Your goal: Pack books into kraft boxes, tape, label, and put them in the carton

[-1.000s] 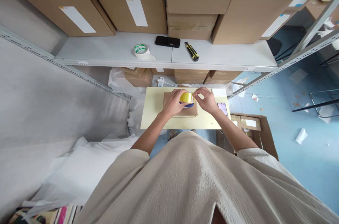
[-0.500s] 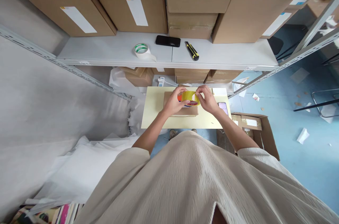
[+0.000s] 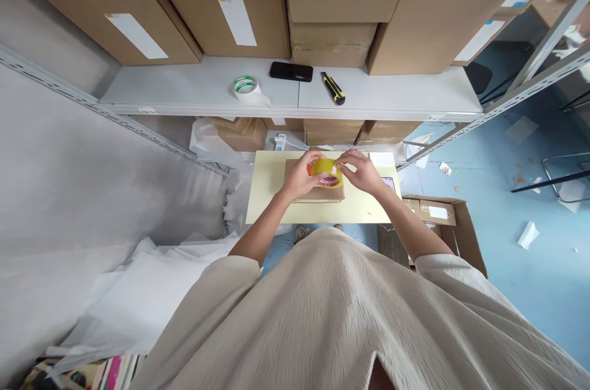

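A roll of yellow packing tape (image 3: 325,166) with a red and white printed core is held above a small cardboard box (image 3: 318,195). My left hand (image 3: 300,176) is closed around the roll's left side. My right hand (image 3: 359,170) pinches at the roll's upper right edge, where the tape's loose end seems to be; I cannot clearly make out that end. The box rests on a pale yellow table (image 3: 267,193), partly hidden under my hands and the roll. A phone with a lit screen (image 3: 389,183) lies by my right wrist, partly covered by it.
On the grey shelf (image 3: 203,83) ahead lie a white tape roll (image 3: 246,88), a black phone (image 3: 291,71) and a yellow-black utility knife (image 3: 332,88). Large cardboard boxes (image 3: 230,15) stand behind them. An open carton (image 3: 468,236) is right of the table, white packing sheets (image 3: 152,279) at left.
The tape roll has turned in my hands, so more of its printed core shows. My right hand has shifted slightly left, still pinching at the roll's edge.
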### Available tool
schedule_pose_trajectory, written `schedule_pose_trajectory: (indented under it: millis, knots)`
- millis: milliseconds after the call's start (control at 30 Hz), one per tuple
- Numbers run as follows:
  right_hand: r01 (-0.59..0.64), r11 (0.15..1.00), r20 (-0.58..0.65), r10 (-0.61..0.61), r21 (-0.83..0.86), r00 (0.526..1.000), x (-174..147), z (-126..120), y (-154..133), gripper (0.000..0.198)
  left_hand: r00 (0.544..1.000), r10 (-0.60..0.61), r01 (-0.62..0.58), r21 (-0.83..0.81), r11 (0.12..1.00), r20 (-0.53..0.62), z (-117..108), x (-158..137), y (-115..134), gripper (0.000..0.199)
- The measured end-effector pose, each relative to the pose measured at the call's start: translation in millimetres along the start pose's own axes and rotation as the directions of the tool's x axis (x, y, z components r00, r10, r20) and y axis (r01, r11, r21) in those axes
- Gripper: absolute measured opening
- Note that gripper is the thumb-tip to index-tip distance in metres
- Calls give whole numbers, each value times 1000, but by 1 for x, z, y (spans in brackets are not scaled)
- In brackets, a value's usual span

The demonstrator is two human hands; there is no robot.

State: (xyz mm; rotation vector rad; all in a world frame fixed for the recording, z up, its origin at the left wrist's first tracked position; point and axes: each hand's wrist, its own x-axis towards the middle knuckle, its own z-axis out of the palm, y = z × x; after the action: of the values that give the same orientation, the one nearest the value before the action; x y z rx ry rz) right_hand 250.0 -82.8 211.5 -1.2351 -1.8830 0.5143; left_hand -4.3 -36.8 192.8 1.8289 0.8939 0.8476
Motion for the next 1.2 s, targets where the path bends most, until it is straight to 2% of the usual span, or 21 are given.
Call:
schedule_pose_trajectory:
  millis: [133,333,767,967,1067,1200]
  knots:
    - [16,1000,-8,-16,14,1000,1,3,-1,36,1000,-1,2,-42,999,10,1,0,-6,50]
    - [-45,998,-66,48,44,997,-1,8,-2,42,998,-40,45,-94,995,51,2,2,-13,48]
    - [-85,994,-186,97,71,978,-4,17,-7,47,993,16,23,-335,942,115,6,11,-21,55]
    - [-179,975,-224,205,129,953,-8,26,-3,49,991,12,39,-384,923,130,12,15,-28,57]
    - [-230,962,-188,256,151,948,-8,26,-2,50,995,10,23,-318,948,101,14,14,-22,53]
    - [-192,976,-160,207,105,965,-7,23,-5,46,996,55,-55,6,998,-73,13,11,7,34]
